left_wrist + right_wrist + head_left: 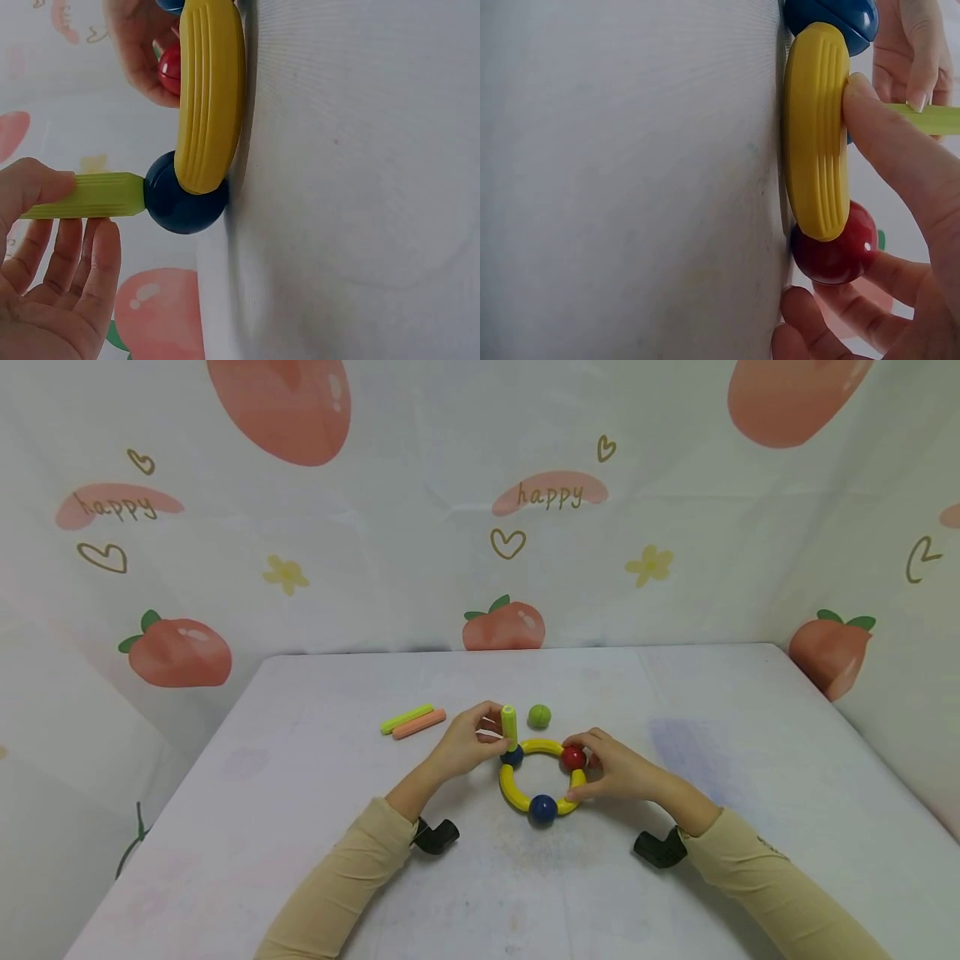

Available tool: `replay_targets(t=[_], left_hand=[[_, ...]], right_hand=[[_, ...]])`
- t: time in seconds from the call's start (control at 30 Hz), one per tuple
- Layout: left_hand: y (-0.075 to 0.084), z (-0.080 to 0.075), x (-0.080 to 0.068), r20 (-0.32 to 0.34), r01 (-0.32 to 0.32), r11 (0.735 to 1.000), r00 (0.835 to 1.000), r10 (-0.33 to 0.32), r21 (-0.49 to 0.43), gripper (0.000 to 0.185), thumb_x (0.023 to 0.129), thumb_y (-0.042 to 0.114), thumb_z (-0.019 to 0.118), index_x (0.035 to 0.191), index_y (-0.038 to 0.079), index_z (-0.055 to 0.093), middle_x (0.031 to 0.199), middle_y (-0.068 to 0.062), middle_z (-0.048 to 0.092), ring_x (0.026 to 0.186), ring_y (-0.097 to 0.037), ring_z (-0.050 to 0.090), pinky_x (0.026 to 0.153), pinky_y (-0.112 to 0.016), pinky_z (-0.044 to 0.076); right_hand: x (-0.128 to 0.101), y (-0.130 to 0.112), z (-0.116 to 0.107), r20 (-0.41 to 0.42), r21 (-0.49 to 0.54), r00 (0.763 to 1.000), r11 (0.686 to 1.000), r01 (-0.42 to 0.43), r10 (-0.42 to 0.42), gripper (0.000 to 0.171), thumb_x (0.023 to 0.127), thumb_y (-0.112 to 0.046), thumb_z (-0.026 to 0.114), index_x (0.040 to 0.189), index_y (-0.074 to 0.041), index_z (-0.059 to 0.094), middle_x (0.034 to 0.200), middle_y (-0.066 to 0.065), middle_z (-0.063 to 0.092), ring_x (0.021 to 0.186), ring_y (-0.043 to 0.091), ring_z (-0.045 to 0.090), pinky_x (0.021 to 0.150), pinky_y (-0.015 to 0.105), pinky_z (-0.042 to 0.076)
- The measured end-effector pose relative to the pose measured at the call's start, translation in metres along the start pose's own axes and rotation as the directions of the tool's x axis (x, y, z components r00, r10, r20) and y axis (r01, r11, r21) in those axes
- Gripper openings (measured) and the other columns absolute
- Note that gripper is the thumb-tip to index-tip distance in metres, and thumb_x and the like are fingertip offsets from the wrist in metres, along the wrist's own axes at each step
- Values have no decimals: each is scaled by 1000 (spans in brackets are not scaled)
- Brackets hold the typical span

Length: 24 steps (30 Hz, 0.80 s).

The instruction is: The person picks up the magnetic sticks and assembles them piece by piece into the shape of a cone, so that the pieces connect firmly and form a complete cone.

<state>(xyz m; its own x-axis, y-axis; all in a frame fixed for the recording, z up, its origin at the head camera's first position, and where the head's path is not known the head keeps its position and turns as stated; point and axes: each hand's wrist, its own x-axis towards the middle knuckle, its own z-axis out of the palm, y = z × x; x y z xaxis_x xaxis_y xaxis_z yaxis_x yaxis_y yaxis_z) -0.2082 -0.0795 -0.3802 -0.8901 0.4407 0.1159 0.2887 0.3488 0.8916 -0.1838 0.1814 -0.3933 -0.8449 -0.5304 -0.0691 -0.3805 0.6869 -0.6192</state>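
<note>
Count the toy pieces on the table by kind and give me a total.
Balls: 4, two blue, one red, one green.
Curved yellow pieces: 3.
Straight sticks: 3, one upright in the left hand, plus a green one and an orange one lying together.
Total: 10.
</note>
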Motion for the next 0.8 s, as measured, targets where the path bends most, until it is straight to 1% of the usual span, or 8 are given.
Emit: replay_targets(t=[0.27, 0.5, 0.8], left_hand=[[0, 0, -1, 5, 6, 1000, 1000, -6, 1, 34, 83, 2, 66, 114, -1, 54, 110, -19, 57, 103, -29, 61, 86, -29, 54], [2, 0, -2, 9, 16, 1000, 1000, -16, 0, 34, 84, 4, 66, 115, -1, 54, 112, -20, 57, 105, -31, 61, 87, -31, 53], [1, 0, -3, 3, 30, 1000, 1000, -30, 2, 34, 85, 6, 66, 116, -1, 53, 112, -20, 57, 105, -31, 61, 88, -34, 53]], right_hand=[[-2, 0, 0, 13, 13, 1000, 1000, -5, 5, 75, 72, -41, 78, 130, -5, 47, 117, 14, 49, 94, 17, 49, 84, 33, 46], [-5, 2, -3, 34, 22, 997, 998, 63, -64, 71, 74, -37, 77, 132, -8, 46, 116, 13, 48, 96, 19, 51, 84, 31, 49], [-5, 5, -6, 45, 35, 995, 996, 84, -85, 68, 76, -34, 76, 131, -8, 46, 115, 13, 48, 95, 19, 51, 84, 31, 49]])
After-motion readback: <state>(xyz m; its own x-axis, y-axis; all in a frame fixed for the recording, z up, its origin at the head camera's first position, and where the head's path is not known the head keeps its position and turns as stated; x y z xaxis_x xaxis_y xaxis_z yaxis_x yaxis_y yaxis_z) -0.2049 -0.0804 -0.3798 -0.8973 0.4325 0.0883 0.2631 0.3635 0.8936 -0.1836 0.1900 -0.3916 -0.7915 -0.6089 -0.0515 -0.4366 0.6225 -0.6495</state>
